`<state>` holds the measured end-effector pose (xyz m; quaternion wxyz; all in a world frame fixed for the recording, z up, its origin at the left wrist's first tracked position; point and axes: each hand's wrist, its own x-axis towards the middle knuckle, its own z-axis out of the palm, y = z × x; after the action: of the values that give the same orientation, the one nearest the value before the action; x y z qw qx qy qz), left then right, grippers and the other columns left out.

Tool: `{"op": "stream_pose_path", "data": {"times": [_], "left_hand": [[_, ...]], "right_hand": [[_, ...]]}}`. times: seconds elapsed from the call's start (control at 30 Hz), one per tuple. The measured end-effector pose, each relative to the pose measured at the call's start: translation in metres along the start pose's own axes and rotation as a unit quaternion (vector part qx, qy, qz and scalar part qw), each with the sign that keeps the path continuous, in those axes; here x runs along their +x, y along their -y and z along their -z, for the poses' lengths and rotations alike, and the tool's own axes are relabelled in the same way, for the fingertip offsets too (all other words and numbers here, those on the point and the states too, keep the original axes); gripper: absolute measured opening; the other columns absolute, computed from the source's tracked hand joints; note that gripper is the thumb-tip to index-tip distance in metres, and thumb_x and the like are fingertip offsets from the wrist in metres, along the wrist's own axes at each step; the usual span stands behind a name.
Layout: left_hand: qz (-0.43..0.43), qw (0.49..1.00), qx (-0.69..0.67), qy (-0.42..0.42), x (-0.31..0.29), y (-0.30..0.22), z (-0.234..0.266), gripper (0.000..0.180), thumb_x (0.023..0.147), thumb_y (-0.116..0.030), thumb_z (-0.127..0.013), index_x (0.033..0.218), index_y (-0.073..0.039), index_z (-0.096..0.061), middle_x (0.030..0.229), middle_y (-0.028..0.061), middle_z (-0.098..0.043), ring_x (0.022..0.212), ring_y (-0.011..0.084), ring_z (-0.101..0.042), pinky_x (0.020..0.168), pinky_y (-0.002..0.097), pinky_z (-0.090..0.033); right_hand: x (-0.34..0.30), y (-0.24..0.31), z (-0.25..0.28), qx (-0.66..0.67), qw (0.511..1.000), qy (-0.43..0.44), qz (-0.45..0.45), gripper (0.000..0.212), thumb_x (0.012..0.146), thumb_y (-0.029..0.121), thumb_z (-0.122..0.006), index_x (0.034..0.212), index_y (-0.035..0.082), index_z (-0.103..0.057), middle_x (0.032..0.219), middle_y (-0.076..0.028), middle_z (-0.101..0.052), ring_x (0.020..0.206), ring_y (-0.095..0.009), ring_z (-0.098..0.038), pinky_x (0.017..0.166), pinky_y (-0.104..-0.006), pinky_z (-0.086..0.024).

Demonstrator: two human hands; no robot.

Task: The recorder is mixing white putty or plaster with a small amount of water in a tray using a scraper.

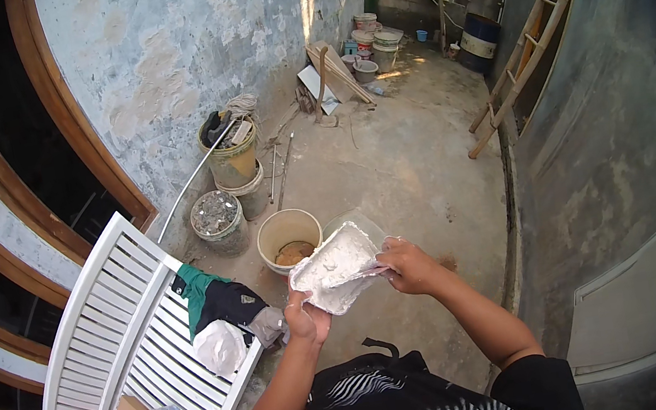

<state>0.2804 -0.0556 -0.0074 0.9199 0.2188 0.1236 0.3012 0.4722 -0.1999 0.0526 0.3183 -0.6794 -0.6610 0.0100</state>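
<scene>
My left hand (308, 317) grips the lower left side of a rectangular plastic tub (343, 310), held tilted in front of my body. Thick white paste (342, 257) fills much of it and smears its rim. Fingers of my right hand (414, 265) are closed around a flat, paste-coated spreading tool (361, 273) at the tub's right side. Its handle is mostly hidden by that hand. Just beyond the tub, an open cream bucket (288, 229) stands on the floor with brownish material at its bottom.
At left, a white slatted bench (129, 308) bears dark and green cloth (219, 296), a white bag (219, 348), boxes and bottles. A rubble-filled bucket (216, 214) and stacked buckets (235, 163) line the patchy wall. Farther off are boards (344, 77), a bamboo ladder (529, 51) and a drum (479, 41).
</scene>
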Motion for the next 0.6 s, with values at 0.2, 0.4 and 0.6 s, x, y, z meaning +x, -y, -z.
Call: {"op": "stream_pose_path", "data": {"times": [0.2, 0.4, 0.6], "left_hand": [[0.025, 0.999, -0.008, -0.022, 0.0, 0.006, -0.005, 0.074, 0.075, -0.018, -0.051, 0.146, 0.0, -0.038, 0.146, 0.0184, -0.048, 0.136, 0.0374, -0.045, 0.116, 0.0502, -0.034], [0.041, 0.998, -0.05, -0.029, 0.008, 0.01, -0.028, 0.074, 0.075, -0.021, -0.051, 0.145, 0.0, -0.039, 0.145, 0.0184, -0.049, 0.134, 0.0389, -0.047, 0.114, 0.0522, -0.037], [0.02, 0.998, -0.036, -0.042, 0.045, 0.025, -0.019, 0.074, 0.075, -0.024, -0.052, 0.145, -0.002, -0.041, 0.145, 0.018, -0.049, 0.132, 0.041, -0.049, 0.107, 0.0605, -0.039]], "right_hand": [[0.002, -0.005, 0.017, 0.107, 0.988, -0.041, -0.102, 0.021, 0.074, -0.005, -0.065, 0.092, 0.005, -0.07, 0.083, -0.015, -0.064, 0.083, -0.035, -0.059, 0.071, -0.0415, -0.048], [0.009, -0.02, 0.032, 0.1, 0.988, -0.092, -0.076, 0.026, 0.073, -0.006, -0.062, 0.096, 0.003, -0.07, 0.085, -0.016, -0.065, 0.082, -0.036, -0.059, 0.078, -0.0418, -0.049], [0.032, -0.042, 0.019, 0.075, 0.987, -0.091, -0.11, 0.034, 0.07, -0.006, -0.058, 0.1, 0.004, -0.069, 0.093, -0.015, -0.069, 0.088, -0.037, -0.059, 0.086, -0.0435, -0.049]]}}
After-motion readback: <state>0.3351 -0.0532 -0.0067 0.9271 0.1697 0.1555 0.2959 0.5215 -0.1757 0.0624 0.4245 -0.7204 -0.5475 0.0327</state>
